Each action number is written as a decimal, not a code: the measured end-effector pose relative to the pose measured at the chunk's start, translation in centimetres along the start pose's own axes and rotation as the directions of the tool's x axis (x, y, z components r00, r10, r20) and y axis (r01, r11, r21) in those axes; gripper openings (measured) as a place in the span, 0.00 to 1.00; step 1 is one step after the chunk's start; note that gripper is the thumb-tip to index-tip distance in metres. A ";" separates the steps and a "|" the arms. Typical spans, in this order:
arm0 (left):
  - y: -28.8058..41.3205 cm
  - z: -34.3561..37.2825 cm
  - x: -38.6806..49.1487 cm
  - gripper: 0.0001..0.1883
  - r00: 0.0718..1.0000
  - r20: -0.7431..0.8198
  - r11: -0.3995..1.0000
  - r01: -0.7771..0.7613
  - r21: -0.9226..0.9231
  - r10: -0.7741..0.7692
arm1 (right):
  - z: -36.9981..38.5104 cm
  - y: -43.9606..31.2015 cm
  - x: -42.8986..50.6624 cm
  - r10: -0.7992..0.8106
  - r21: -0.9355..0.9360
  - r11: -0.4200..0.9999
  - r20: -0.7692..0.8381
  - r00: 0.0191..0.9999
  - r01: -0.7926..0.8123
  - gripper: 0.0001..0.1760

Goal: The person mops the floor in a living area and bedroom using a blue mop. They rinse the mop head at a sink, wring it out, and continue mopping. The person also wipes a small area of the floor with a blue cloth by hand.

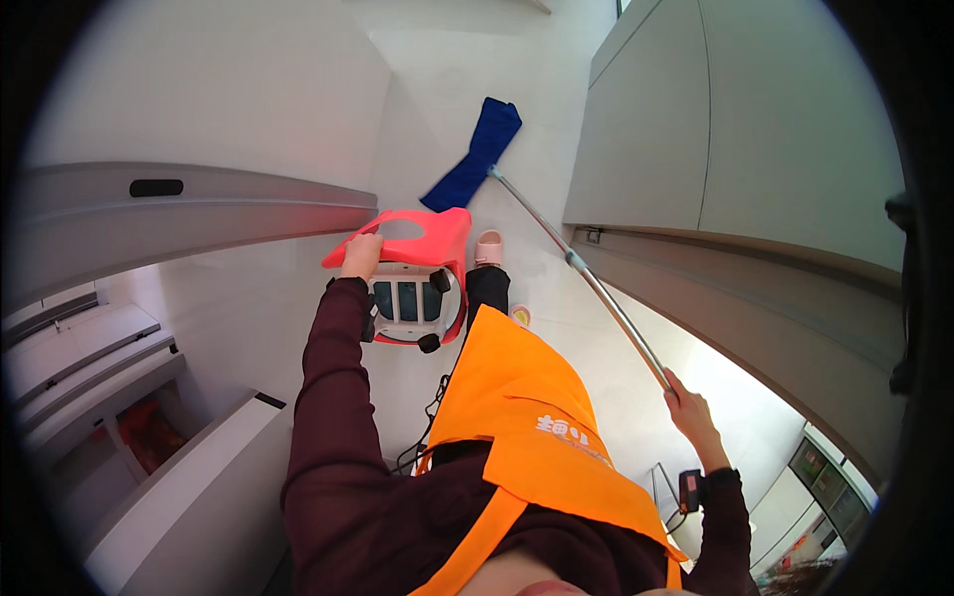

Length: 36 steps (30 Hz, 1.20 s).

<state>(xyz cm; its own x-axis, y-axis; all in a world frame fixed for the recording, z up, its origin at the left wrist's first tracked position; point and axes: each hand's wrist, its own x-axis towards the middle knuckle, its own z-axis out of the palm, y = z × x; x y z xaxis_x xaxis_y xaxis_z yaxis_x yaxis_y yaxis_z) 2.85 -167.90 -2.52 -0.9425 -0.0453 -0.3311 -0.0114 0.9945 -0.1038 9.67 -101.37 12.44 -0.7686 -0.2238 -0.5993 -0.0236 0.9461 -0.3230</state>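
Observation:
My left hand [363, 255] grips the edge of a red plastic piece with an oval opening, part of what looks like a low rolling stool [447, 237]. Its pale slatted underside and black wheels face up toward me, so it is tipped over. On my right, my right hand [687, 410] is closed around the metal pole [616, 309] of a flat mop. The pole slants away to a blue mop head [477, 153], which lies flat on the floor beyond the stool.
Pale floor [440, 82] runs between a grey wall edge [246, 201] on the left and light cabinet doors [648, 127] on the right. A white-topped cabinet [201, 477] stands at lower left. My pink slipper [489, 249] is close to the stool. A dark cable [428, 425] hangs beside my apron.

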 end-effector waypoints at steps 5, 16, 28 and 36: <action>-0.9 -0.2 0.7 0.06 0.999 0.042 1.000 0.008 0.019 -0.009 | -0.2 2.2 -9.0 0.300 0.142 0.935 0.168 0.939 -0.324 0.26; -3.0 -4.5 7.5 0.06 0.995 0.080 0.996 -0.060 -0.063 0.065 | -1.6 -2.9 -14.6 0.335 0.129 0.927 0.142 0.931 -0.353 0.28; -8.8 -12.6 27.8 0.08 0.985 0.035 0.985 -0.169 -0.026 0.170 | -10.8 -9.7 -11.9 0.402 -0.094 0.915 0.297 0.866 -0.392 0.32; -11.1 -10.5 44.4 0.14 0.999 0.005 0.996 -0.042 -0.085 0.043 | -16.6 -14.6 -5.7 0.451 -0.104 0.888 0.384 0.806 -0.447 0.32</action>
<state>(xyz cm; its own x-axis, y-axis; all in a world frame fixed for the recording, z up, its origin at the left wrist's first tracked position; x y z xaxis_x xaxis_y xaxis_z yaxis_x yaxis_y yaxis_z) -42.36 -179.96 -6.16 -0.9404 -0.0030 -0.3400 0.0004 1.0000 -0.0099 3.78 -110.00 32.78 -0.3851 0.1562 -0.9096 0.2558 0.9650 0.0574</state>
